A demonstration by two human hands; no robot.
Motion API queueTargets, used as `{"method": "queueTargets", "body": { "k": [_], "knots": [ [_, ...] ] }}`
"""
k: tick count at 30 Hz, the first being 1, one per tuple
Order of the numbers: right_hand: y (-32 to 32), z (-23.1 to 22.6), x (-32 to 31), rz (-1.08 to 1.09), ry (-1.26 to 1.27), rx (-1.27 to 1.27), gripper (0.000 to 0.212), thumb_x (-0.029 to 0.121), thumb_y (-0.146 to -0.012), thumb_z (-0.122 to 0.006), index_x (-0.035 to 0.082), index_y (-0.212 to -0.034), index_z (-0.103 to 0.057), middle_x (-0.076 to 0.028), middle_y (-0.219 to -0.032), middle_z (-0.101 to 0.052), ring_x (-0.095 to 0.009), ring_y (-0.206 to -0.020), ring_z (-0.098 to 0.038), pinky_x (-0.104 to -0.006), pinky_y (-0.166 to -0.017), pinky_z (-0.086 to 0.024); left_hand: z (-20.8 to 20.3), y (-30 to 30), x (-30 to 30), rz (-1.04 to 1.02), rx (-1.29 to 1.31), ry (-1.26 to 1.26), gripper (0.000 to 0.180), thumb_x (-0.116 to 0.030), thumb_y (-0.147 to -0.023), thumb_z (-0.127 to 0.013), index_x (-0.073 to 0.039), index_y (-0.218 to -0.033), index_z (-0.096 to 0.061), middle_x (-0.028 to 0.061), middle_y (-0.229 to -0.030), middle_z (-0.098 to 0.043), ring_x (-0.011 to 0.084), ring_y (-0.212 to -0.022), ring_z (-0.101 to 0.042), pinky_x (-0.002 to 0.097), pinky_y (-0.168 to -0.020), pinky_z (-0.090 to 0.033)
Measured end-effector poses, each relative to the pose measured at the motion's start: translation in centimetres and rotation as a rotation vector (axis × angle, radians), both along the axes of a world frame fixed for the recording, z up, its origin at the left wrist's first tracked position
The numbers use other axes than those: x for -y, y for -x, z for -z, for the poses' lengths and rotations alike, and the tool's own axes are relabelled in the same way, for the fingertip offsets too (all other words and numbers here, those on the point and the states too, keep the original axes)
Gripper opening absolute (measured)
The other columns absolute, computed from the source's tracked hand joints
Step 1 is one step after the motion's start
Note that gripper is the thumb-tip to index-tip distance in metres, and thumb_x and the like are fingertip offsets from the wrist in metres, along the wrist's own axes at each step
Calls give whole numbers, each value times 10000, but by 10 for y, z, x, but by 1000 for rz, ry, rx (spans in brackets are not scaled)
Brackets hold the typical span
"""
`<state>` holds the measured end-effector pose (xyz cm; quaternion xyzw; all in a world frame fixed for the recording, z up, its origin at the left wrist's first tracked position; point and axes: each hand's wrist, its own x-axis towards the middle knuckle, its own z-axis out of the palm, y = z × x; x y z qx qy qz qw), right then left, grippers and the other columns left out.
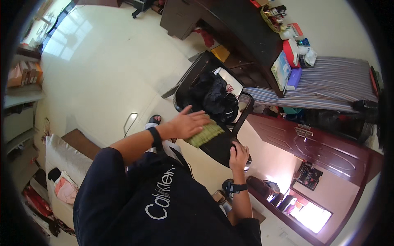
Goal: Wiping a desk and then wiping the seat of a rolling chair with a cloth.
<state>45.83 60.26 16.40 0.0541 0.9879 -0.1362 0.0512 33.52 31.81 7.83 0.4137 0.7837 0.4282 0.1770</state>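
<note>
A black chair [217,148] with armrests stands in front of me, its back toward me. My left hand [186,124] lies on a green, ribbed-looking cloth [206,133], fingers stretched out over it and thumb apart. The cloth rests flat against the upper part of the chair's back. At the right end of that back, my right hand [239,156] grips the edge, thumb on the near side and fingertips partly hidden. Dark bunched clothing [215,93] fills the seat, beside a white item with a red pattern [230,84].
Beyond the chair is a dark desk [242,30]. A striped bed [332,80] lies to the right, with a purple box [294,79] on it. A reddish-brown door [320,143] stands at right. On the left, a pale covered surface [69,153] holds clothes.
</note>
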Motion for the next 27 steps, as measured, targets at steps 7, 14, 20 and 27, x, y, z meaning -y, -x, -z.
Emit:
{"method": "queueTargets", "body": {
  "k": [7, 14, 20, 27],
  "knots": [
    [6, -4, 4, -24, -8, -26, 275, 279, -886, -551, 60, -1026, -641, -116, -1002, -667, -307, -989, -595, -459, -988, -350, -25, 4, -54, 109, -55, -29, 471, -302, -913, -470, 87, -1165, -555, 213, -1296, -534, 369, -1236, -479, 447, -1056, -355],
    [4, -4, 4, -7, -23, -61, 264, 274, -876, -558, 64, -1013, -640, -111, -997, -668, -308, -973, -594, -451, -948, -370, 19, 23, -45, 121, 94, -217, 409, -239, -987, -354, 19, -1245, -539, 217, -1218, -588, 380, -1126, -545, 421, -989, -412],
    [7, -5, 7, -3, 2, -45, 257, 269, -859, -563, 66, -1003, -626, -97, -996, -663, -305, -970, -591, -448, -945, -364, 62, 33, -38, -83, 418, -369, 375, -226, -983, -361, -1, -1076, -646, 214, -1039, -649, 371, -1012, -585, 409, -922, -445],
    [11, -12, 9, -14, 12, 21, 267, 259, -859, -549, 58, -1026, -603, -98, -1038, -645, -293, -1008, -577, -452, -973, -341, 91, 48, -31, 39, 239, -257, 369, -190, -989, -358, 65, -1118, -591, 246, -1134, -611, 393, -1047, -578, 425, -930, -447]
  ]
}}
